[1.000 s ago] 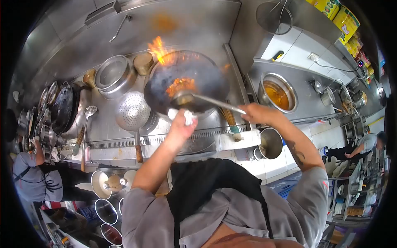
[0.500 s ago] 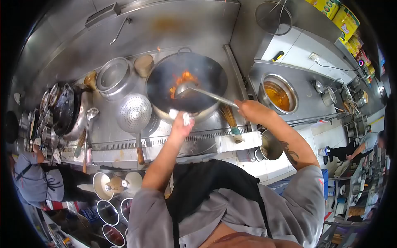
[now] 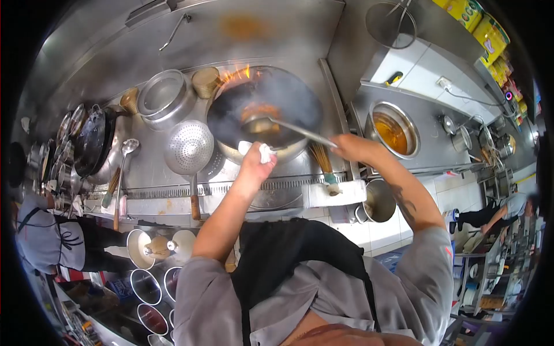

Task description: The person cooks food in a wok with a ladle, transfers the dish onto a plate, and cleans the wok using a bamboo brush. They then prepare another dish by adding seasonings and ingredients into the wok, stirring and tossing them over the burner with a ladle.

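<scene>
Set in a steel kitchen, with a metal wall (image 3: 277, 34) on the far side and a steel table (image 3: 151, 173) in front. Works at a dark wok (image 3: 303, 101) in the middle, with orange food (image 3: 262, 109) inside it under drifting smoke. Holds a ladle (image 3: 283, 124) in the right hand (image 3: 352, 148), with a grip wrapped about the handle's end and the bowl over the near part of the food. Pinches a white cloth (image 3: 265, 153) with the left hand (image 3: 257, 167) at the wok's near rim; cannot tell of any hold on the rim itself through it. Just left of the wok, a perforated skimmer (image 3: 189, 147); to the right, past the right hand, a pot (image 3: 414, 138) of orange liquid (image 3: 390, 131).

Looks to be partway through the cooking, with food already in the wok and not yet lifted out. Cannot judge how much heating or turning is left.

Compared with half a second ago, shows much larger flames (image 3: 235, 75) at the wok's far-left rim in place of a small spark, and thicker smoke veiling the food. Keeps both hands in much the same places.
</scene>
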A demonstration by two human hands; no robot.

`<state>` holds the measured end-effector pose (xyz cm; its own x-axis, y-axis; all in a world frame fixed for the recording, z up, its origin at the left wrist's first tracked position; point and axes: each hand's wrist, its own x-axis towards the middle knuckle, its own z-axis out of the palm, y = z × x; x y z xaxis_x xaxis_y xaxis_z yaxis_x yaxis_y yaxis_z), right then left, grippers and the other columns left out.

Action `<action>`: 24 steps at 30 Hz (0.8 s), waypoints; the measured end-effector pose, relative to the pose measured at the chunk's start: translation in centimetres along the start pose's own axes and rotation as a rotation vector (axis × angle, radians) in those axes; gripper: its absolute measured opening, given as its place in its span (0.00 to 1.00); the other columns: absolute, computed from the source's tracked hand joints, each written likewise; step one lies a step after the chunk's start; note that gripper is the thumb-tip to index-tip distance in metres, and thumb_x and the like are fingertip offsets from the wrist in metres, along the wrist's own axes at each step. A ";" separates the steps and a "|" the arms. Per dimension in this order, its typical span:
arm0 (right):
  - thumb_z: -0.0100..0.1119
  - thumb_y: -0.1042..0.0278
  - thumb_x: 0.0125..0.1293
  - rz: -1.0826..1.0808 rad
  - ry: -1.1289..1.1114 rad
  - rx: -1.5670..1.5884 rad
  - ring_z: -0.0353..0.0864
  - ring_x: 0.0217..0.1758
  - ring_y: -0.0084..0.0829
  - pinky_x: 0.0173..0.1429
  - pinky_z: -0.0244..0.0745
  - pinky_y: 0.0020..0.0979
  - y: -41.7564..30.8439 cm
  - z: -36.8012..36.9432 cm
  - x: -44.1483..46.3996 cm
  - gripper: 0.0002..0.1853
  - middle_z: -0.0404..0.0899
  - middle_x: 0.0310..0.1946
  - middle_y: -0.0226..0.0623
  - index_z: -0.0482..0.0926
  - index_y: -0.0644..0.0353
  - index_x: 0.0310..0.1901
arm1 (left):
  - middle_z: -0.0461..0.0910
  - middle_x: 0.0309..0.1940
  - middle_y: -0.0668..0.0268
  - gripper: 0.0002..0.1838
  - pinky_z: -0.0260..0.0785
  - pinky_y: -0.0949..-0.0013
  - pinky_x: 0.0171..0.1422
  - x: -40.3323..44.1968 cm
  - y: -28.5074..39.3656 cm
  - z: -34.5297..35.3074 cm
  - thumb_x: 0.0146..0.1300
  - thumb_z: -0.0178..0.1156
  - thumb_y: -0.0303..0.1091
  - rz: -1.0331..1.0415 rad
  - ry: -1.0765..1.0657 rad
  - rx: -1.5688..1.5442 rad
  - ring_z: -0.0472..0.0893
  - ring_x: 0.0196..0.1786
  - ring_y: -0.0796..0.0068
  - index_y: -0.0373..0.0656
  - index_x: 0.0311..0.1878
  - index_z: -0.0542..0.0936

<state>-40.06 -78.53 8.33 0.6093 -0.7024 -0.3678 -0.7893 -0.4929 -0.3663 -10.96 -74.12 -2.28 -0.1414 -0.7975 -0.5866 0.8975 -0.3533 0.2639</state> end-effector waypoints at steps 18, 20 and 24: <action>0.53 0.66 0.66 -0.043 0.132 -0.089 0.80 0.44 0.55 0.50 0.74 0.49 0.4 0.3 0.6 0.16 0.80 0.38 0.58 0.73 0.68 0.50 | 0.77 0.33 0.67 0.06 0.71 0.72 0.31 -3.9 -5.2 -4.5 0.69 0.51 0.35 -0.011 -0.077 0.054 0.76 0.33 0.74 0.46 0.43 0.74; 0.53 0.66 0.66 -0.085 0.099 -0.016 0.80 0.44 0.55 0.50 0.74 0.49 0.3 0.0 0.3 0.15 0.80 0.37 0.58 0.73 0.68 0.50 | 0.77 0.33 0.67 0.07 0.71 0.73 0.30 -3.1 -3.2 -2.8 0.69 0.51 0.36 0.046 -0.029 0.009 0.76 0.33 0.75 0.46 0.42 0.74; 0.50 0.66 0.66 0.106 0.080 -0.064 0.81 0.45 0.52 0.51 0.73 0.46 -0.6 0.5 2.7 0.13 0.81 0.39 0.53 0.75 0.64 0.48 | 0.77 0.31 0.69 0.06 0.70 0.72 0.28 1.4 -3.2 -5.9 0.68 0.52 0.37 0.298 -0.103 0.457 0.76 0.31 0.75 0.48 0.42 0.75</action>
<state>-37.87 -79.90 7.14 0.5167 -0.7894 -0.3315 -0.8535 -0.4441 -0.2728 -11.56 -71.25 -8.45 0.0303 -0.9311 -0.3635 0.6353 -0.2628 0.7261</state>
